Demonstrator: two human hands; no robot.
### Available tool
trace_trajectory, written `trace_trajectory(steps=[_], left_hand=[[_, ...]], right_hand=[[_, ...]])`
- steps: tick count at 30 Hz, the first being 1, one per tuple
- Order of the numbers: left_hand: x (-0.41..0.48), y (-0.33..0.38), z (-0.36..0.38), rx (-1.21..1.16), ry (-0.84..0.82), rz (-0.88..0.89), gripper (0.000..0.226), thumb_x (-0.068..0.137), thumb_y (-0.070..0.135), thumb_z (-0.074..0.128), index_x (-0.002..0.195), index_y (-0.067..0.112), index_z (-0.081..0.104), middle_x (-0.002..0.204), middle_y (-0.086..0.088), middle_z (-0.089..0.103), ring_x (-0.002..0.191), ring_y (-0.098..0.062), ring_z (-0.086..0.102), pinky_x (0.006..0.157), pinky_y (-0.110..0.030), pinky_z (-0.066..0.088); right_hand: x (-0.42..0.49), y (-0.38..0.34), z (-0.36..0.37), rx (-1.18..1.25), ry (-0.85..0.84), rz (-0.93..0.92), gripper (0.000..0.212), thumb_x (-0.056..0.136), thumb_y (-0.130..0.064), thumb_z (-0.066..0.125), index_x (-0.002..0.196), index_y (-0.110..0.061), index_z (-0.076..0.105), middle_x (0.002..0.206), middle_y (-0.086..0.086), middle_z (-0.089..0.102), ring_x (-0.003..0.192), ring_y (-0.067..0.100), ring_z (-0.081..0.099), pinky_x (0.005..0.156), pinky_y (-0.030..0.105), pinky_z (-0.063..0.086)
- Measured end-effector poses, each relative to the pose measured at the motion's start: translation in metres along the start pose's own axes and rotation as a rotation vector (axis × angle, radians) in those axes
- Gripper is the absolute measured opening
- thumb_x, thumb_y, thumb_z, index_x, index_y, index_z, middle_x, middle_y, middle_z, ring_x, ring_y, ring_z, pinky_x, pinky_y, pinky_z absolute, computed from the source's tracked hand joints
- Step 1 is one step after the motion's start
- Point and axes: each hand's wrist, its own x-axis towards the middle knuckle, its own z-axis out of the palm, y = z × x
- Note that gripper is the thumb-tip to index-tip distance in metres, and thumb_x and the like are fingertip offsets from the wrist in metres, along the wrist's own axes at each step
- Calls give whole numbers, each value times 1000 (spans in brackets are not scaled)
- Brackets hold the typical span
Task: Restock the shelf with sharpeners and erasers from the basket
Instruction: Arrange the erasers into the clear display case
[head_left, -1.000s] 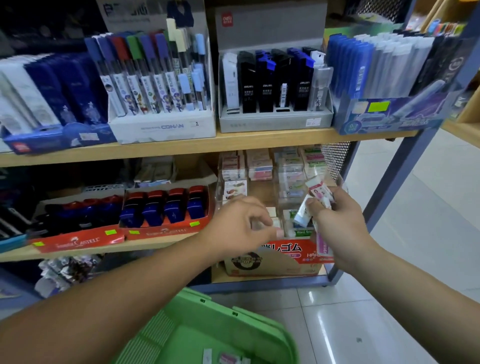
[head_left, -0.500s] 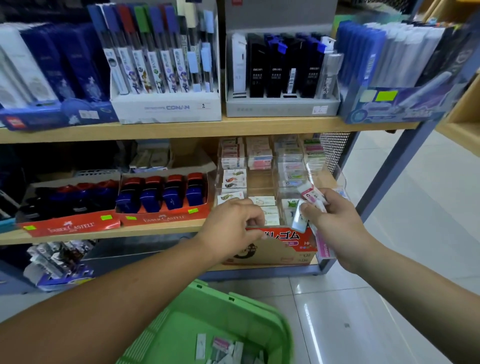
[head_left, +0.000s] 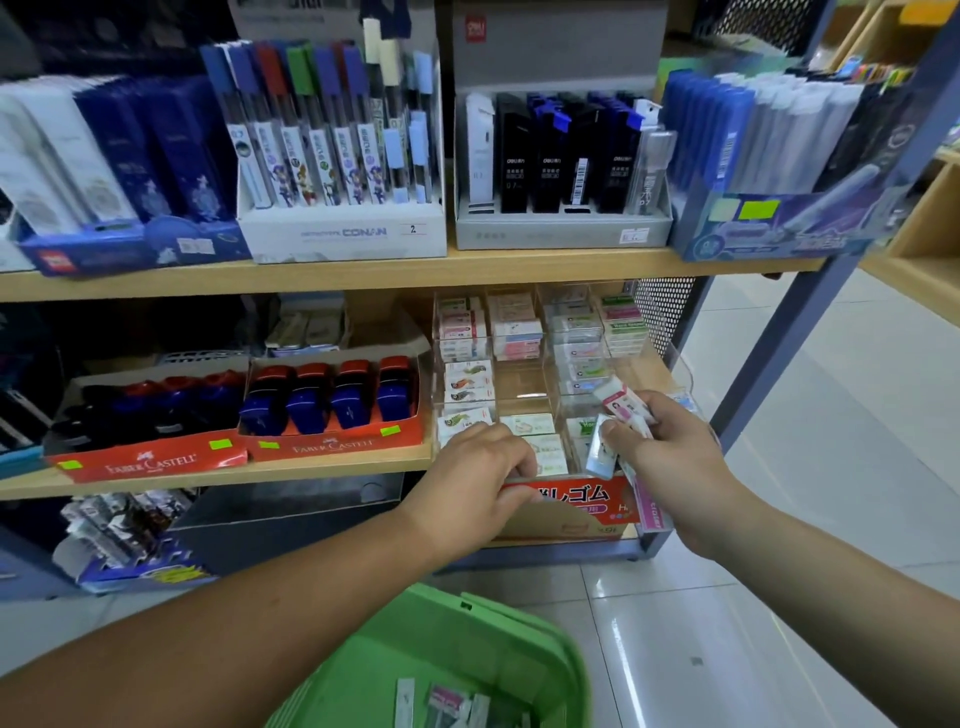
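Wooden shelf (head_left: 332, 470), clear organizer (head_left: 524, 387): right hand (head_left: 670, 457) clamped on several erasers (head_left: 623, 402), left hand (head_left: 472, 478) curled at its front, grip unclear.

"FABER-CASTELL" is printed in white on the left red tray (head_left: 150, 460) and on the right red tray (head_left: 332, 446), where sharpeners (head_left: 353, 400) are held. "CONAN" and "2" are written on a white display box (head_left: 343, 234). "レゴム" is printed on a red carton (head_left: 571, 496).

Green basket (head_left: 519, 642). Blue sharpeners (head_left: 350, 402) with red tops sit in red trays (head_left: 332, 448). White erasers (head_left: 517, 332), pink or green print; tan wood shelf (head_left: 363, 270).
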Motion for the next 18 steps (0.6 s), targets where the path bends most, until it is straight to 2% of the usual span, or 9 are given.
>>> trace_trajectory(steps=[2,5,8,10,12,14,16,18], left_hand=[[1,1,-2,-6,-15,-25,18,89,37,79,95,24,68,91,14,57,88,-5,45,74,-11,32],[5,8,-11,-102,-32,-95,23,85,39,82,98,27,67,92,13,60,85,-6,55,73,-24,44],[6,25,-30,-383,4,-224,46,77,47,87,114,32,63,99,12,63,90,-7,62,77,-24,55],[7,36,-37,-651,-49,-268,54,75,38,91,120,28,62,99,7,70,88,-9,67,79,-26,58],[8,44,-37,-812,-100,-256,52,76,24,91,120,24,64,91,4,72,79,-10,67,73,-24,57],[10,46,-34,-821,-77,-238,46,79,19,90,118,25,66,87,0,72,76,-11,66,70,-24,56],[12,42,-34,-807,-35,-254,42,82,15,87,117,30,67,90,-5,74,75,-16,69,68,-27,58],[13,34,-36,-804,-23,-304,43,85,12,84,119,30,66,89,-7,75,76,-23,73,68,-31,61]], right_hand=[[-1,-1,0,8,-3,4,11,104,-26,64,108,-36,63,100,-7,75,88,20,76,68,37,63],[-4,-4,2,31,-32,17,12,103,-25,66,109,-35,65,101,-2,76,89,23,76,72,41,65],[-9,-12,8,85,-105,15,15,102,-23,67,114,-31,69,101,4,78,92,29,77,73,44,66],[-13,-16,12,142,-149,15,13,103,-22,64,115,-25,70,101,11,78,96,36,76,77,50,63],[-14,-19,15,150,-181,-1,14,105,-19,62,116,-20,69,105,18,77,99,37,76,82,55,61],[-15,-20,18,136,-189,-31,14,105,-16,61,116,-18,69,107,19,76,101,39,74,84,56,61],[-14,-22,20,153,-178,-34,14,105,-19,61,116,-18,70,107,19,76,101,44,73,85,65,58],[-11,-22,20,173,-158,-17,14,105,-22,60,116,-20,70,105,15,78,98,43,75,85,67,57]])
